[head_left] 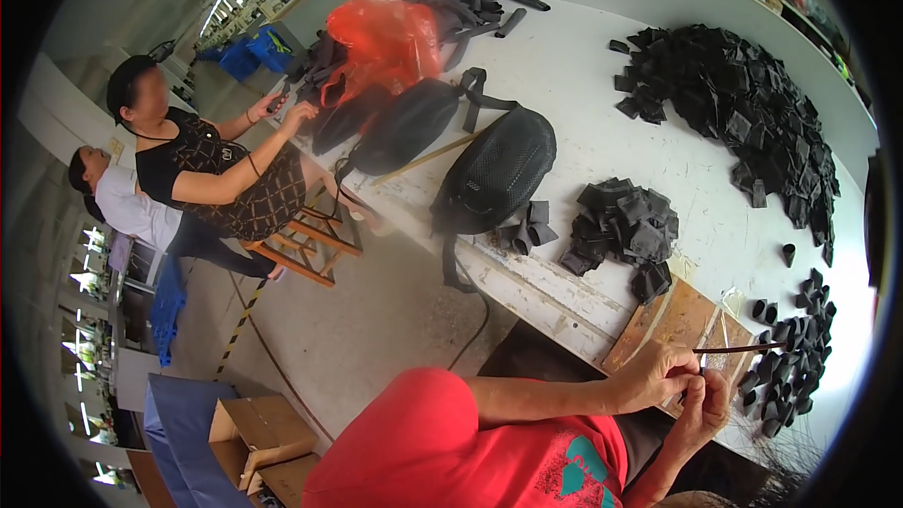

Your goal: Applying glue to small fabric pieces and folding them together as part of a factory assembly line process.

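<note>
Close together over the table's near right edge, both my hands are closed with fingertips almost meeting. A thin dark stick (738, 349) juts out to the right from the fingers of my left hand (656, 377). Just below and to the right, my right hand (703, 407) has its fingers pinched; what lies in them is hidden. Under and behind the hands is a stained brown board (670, 318). To the right of the hands lie several small folded black loops (788, 372). Beyond the board sits a pile of flat black pieces (625, 226).
A large heap of black pieces (734, 85) covers the far right of the white table (574, 94). Black mesh bags (499, 165) and a red plastic bag (386, 38) lie leftward. A seated co-worker (212, 155) handles something dark. Cardboard boxes (263, 433) stand lower left.
</note>
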The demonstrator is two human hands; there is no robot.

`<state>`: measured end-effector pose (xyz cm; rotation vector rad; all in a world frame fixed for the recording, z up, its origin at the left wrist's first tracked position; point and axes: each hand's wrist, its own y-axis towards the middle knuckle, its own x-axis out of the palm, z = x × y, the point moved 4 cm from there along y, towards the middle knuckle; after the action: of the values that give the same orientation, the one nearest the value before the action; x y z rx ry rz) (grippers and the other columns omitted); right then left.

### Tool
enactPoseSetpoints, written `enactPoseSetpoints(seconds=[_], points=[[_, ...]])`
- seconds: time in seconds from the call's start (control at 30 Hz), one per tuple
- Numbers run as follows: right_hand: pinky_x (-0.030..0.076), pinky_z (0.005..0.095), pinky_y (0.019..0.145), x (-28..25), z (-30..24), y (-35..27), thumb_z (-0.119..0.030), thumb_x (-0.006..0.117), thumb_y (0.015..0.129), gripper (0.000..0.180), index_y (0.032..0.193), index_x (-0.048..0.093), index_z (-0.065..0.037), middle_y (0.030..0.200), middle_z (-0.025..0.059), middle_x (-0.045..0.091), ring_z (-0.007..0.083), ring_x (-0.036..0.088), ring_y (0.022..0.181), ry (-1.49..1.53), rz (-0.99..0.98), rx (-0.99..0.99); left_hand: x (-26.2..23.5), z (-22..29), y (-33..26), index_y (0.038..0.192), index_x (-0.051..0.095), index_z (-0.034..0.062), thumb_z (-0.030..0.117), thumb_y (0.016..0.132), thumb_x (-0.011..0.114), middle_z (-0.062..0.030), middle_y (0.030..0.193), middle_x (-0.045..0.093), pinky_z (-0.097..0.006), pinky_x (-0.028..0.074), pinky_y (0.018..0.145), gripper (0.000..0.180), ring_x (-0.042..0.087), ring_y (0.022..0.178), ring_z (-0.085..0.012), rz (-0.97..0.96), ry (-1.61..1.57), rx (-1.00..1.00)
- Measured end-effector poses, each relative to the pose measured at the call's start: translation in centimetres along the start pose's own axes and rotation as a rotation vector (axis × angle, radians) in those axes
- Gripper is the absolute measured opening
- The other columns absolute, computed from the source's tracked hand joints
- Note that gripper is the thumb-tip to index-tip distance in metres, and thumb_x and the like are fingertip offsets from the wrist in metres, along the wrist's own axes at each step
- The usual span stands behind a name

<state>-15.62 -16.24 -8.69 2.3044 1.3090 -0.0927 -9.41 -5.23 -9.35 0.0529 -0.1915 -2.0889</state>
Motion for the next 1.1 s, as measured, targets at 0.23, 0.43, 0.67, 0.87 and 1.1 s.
enactPoseSetpoints(seconds=[0.23, 0.43, 0.67, 0.87, 1.1], points=[[0.037, 0.0281, 0.05, 0.5, -1.4, 0.4, 0.005, 0.057, 0.073, 0.007, 0.078, 0.057, 0.001, 0.067, 0.0094, 0.049, 0.0194, 0.048, 0.057, -0.35, 0.084, -0.024, 1.0, 0.5, -0.9, 0.088, 0.055, 0.0027, -0.004, 0.071, 0.058, -0.0118, 0.078, 0.058, -0.034, 0.048, 0.058, 0.018, 0.059, 0.07, -0.0274, 0.211, 0.416, 0.357], [0.044, 0.0298, 0.047, 1.2, 0.1, 0.7, 0.002, 0.061, 0.064, 0.018, 0.081, 0.059, -0.005, 0.075, 0.0076, 0.054, 0.0196, 0.054, 0.054, -0.43, 0.169, -0.042, -0.5, -0.3, 0.9, 0.086, 0.051, 0.0029, -0.004, 0.077, 0.058, -0.0022, 0.071, 0.057, -0.015, 0.029, 0.037, 0.013, 0.043, 0.047, -0.0011, 0.249, -0.463, -0.413], [0.036, 0.0175, 0.053, -0.4, 1.6, 0.1, -0.003, 0.06, 0.079, 0.002, 0.077, 0.061, -0.002, 0.069, -0.0011, 0.055, 0.0049, 0.047, 0.061, 0.727, 0.0, 0.606, 0.5, 0.2, 1.4, 0.096, 0.049, -0.001, -0.008, 0.074, 0.056, -0.0064, 0.082, 0.056, -0.014, 0.032, 0.041, 0.024, 0.045, 0.054, -0.0019, -0.088, -0.528, -0.435], [0.028, 0.0171, 0.048, 0.7, 0.9, 0.3, -0.015, 0.056, 0.084, 0.014, 0.073, 0.053, -0.007, 0.064, -0.005, 0.044, 0.0039, 0.034, 0.053, 1.41, -0.166, 0.845, 1.5, 1.4, 1.2, 0.09, 0.053, -0.0027, -0.008, 0.075, 0.056, -0.0057, 0.081, 0.058, -0.018, 0.044, 0.05, 0.017, 0.056, 0.068, -0.0078, 0.132, 0.021, 0.016], [0.033, 0.0176, 0.046, -2.8, -2.7, 5.0, -0.029, 0.055, 0.087, 0.029, 0.074, 0.057, -0.004, 0.062, -0.0032, 0.05, 0.0017, 0.042, 0.056, 0.748, -0.263, 0.442, 2.0, 3.8, 4.8, 0.092, 0.049, -0.0003, -0.009, 0.07, 0.052, -0.0086, 0.079, 0.058, -0.018, 0.031, 0.036, 0.024, 0.039, 0.043, -0.0049, -0.406, -1.068, -0.514]])
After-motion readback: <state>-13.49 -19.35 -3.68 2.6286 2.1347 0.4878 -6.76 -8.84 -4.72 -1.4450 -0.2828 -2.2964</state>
